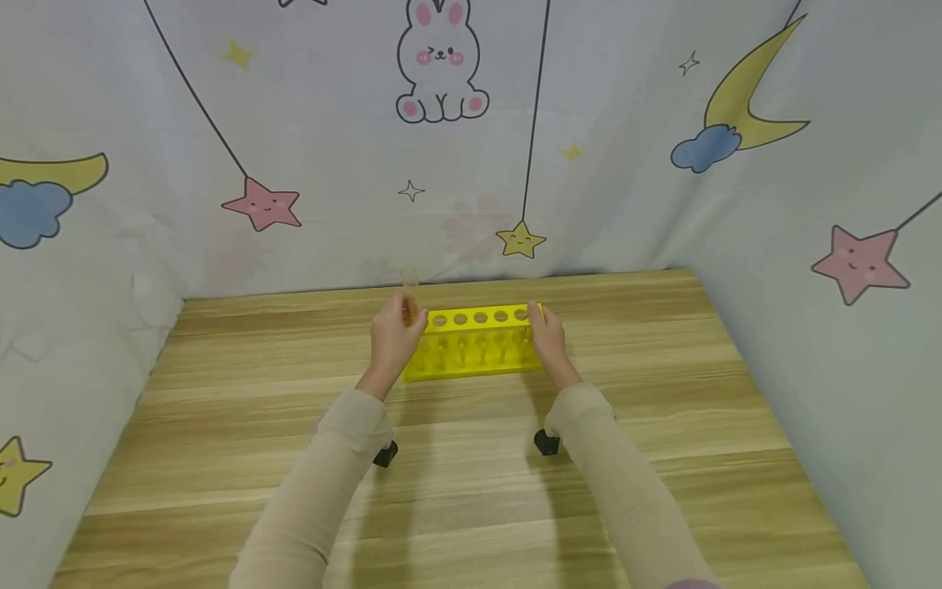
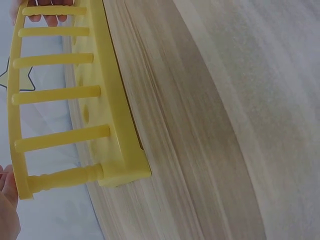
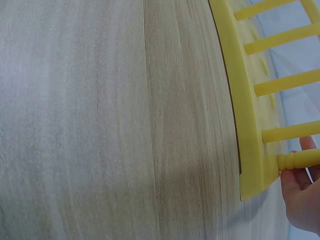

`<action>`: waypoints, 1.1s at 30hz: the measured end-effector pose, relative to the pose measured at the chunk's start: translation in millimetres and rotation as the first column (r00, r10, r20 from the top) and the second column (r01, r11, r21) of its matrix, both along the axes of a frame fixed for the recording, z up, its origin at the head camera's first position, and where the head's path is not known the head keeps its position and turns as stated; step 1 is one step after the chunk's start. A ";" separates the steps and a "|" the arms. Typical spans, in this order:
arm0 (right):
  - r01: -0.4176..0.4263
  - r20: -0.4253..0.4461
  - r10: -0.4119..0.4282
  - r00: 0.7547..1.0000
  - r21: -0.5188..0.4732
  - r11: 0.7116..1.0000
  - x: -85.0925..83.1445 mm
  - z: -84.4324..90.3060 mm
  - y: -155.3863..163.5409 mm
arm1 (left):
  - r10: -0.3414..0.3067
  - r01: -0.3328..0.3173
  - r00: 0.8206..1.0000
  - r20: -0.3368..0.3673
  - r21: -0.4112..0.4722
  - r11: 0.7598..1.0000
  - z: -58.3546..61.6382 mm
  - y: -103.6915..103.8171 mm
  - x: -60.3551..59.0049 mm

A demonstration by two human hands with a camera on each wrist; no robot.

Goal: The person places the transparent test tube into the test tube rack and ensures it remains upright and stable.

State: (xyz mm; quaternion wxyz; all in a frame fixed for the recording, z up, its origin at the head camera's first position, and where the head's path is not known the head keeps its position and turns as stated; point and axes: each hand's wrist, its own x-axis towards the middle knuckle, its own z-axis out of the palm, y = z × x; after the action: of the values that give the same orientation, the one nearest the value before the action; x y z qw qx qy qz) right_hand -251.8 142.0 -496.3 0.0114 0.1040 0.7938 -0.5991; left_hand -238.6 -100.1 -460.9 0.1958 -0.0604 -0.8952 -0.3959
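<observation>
A yellow test tube rack (image 1: pixel 477 343) with a row of round holes stands on the wooden table (image 1: pixel 471 491) at the middle back. My left hand (image 1: pixel 393 337) is at the rack's left end and pinches a clear test tube (image 1: pixel 409 288) upright, its top above the rack. My right hand (image 1: pixel 546 334) grips the rack's right end. In the left wrist view the rack (image 2: pixel 60 95) shows its posts, with the edge of my left hand (image 2: pixel 7 200) beside it. In the right wrist view my right hand (image 3: pixel 302 195) touches the rack's (image 3: pixel 250 115) corner post.
A cloth backdrop (image 1: pixel 471 147) printed with a rabbit, stars and moons closes off the back and both sides of the table. Bare wood lies in front of the rack and to its left and right. The rack's other holes look empty.
</observation>
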 end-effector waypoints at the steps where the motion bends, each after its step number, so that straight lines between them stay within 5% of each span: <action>1: 0.000 -0.006 0.000 1.000 0.004 1.000 0.0 -0.2 0.1 | 0.001 -0.001 1.000 0.000 -0.001 1.000 -0.3 0.0 0.2; 23: 0.000 -0.035 0.001 0.999 0.021 1.000 -0.7 -1.5 -0.1 | 0.035 -0.034 0.999 0.030 -0.029 0.999 -2.4 1.1 -0.3; 33: 0.001 -0.004 -0.001 1.000 0.009 1.000 -1.4 -1.9 0.8 | 0.043 -0.039 0.994 0.097 -0.045 0.998 -1.1 2.4 -2.0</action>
State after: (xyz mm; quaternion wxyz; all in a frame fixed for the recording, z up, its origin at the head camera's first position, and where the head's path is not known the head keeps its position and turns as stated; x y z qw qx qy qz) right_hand -253.2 142.8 -498.2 0.0089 0.1032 0.7965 -0.5957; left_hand -240.6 -97.7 -462.0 0.1584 -0.0266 -0.9131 -0.3748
